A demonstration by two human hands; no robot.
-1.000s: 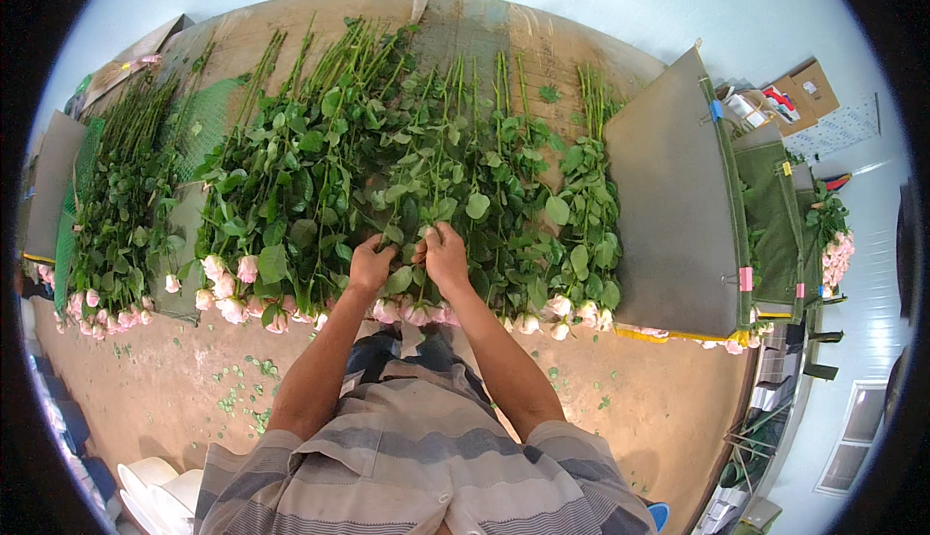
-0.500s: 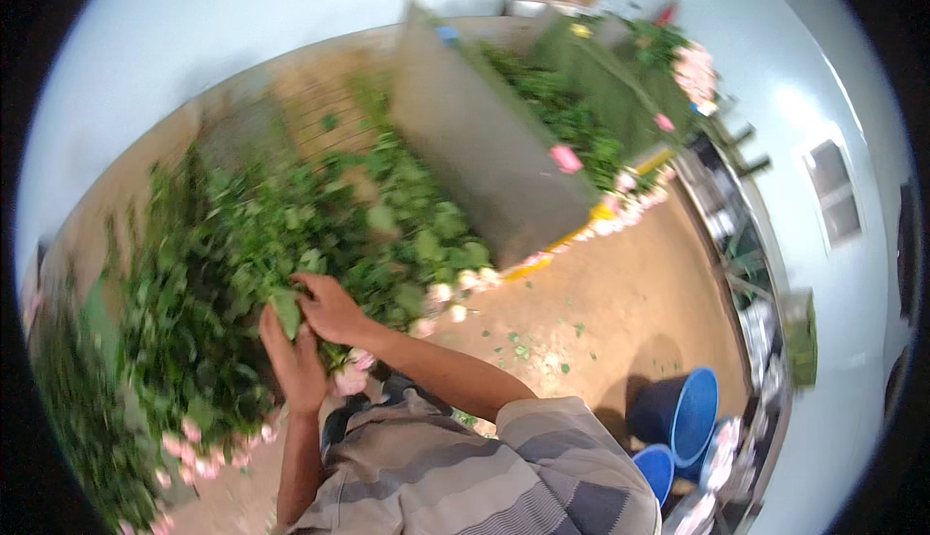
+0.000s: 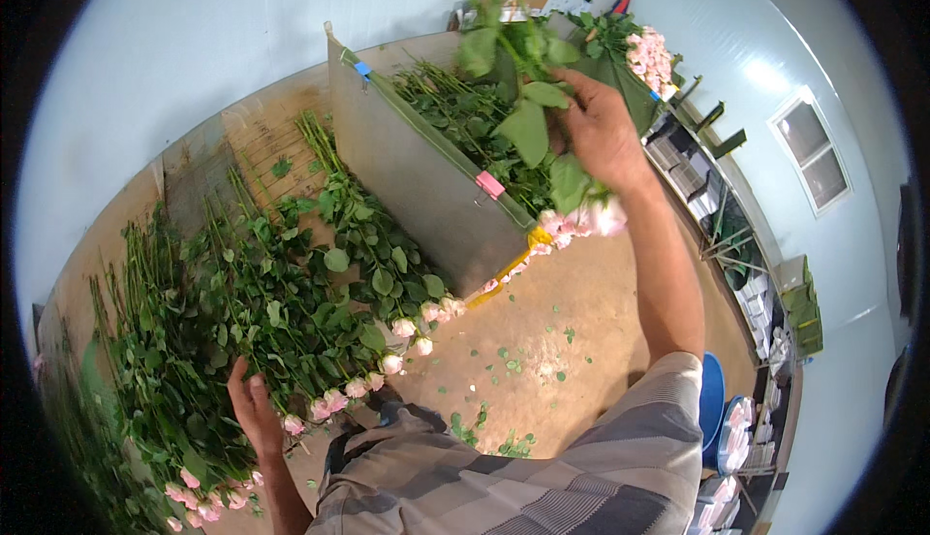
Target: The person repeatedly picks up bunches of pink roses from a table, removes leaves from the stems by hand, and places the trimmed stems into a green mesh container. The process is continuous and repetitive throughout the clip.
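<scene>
My right hand (image 3: 595, 133) is raised at the upper right, closed round a leafy rose stem (image 3: 528, 126) with pale pink bloom (image 3: 605, 216). It is over a grey upright panel (image 3: 417, 186) with green edge and coloured clips, beside another row of roses (image 3: 455, 123) behind that panel. My left hand (image 3: 258, 411) is low at the left, fingers apart and holding nothing that I can see, beside the long-stemmed pink roses (image 3: 269, 302) lying in rows on the worktable (image 3: 247, 147).
A green divider (image 3: 632, 99) with bunched pink roses stands at the back right. Blue buckets (image 3: 710, 390), some with wrapped bundles, and a cluttered rack (image 3: 722, 244) line the right wall by a small window (image 3: 810, 147). Scattered leaves lie on the floor (image 3: 542, 331).
The view has swung right. Both hands were together among the roses; my right hand has lifted a rose stem up and rightward, while my left hand has separated from it and opened.
</scene>
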